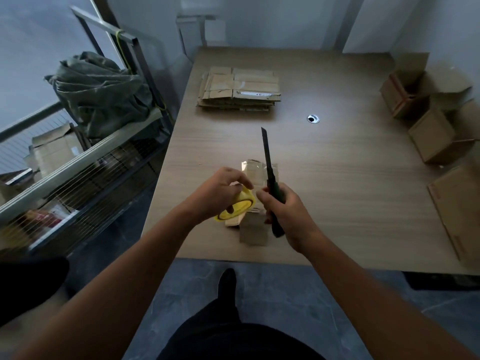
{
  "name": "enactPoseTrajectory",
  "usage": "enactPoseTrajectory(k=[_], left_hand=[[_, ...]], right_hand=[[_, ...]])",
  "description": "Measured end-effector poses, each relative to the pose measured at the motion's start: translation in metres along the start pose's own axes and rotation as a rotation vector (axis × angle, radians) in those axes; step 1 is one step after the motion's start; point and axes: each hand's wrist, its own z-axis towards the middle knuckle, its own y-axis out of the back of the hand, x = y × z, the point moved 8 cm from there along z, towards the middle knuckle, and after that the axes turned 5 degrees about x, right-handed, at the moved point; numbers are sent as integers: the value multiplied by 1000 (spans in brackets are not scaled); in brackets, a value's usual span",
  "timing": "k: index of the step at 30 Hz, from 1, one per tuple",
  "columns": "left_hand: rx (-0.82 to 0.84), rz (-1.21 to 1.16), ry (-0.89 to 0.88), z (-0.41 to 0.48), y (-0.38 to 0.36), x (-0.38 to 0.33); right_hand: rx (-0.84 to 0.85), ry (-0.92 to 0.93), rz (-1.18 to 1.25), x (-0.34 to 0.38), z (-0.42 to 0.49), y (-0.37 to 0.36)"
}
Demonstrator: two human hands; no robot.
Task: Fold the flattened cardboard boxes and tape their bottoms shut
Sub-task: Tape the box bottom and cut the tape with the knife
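Pale wood-grain table against grey walls, viewed from above by the head camera. Far across it, toward the left, a stack of flattened cardboard boxes, lying flat with uneven edges. Nearer and to the right of the stack, a round metal grommet set into the top. Along the right edge, several folded boxes standing close together, some with flaps open. Nearer on the same edge, a larger carton, partly cut off by the frame.

Close to the front edge, at the middle, a small cardboard box standing on the table beneath both hands. Left hand curled round a yellow tape roll, held just above the box. Strip of clear tape drawn out beyond the hands, shiny and creased. Right hand clenched round the dark green handle of a utility knife, long black blade run out and pointing away, crossing in front of the strip. Blade touching tape or not: cannot tell.

Left of the table, a metal wire rack carrying a grey-green bundled sack, with a worn carton lower down. Below the table edge, grey floor and a dark shoe.
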Motion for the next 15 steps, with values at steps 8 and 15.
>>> enactPoseTrajectory(k=[8, 15], left_hand=[[10, 24, -110, -68, -61, -14], [16, -25, -143, -96, -77, -10]], right_hand=[[-40, 63, -4, -9, -78, 11], [-74, 69, 19, -15, -101, 9]])
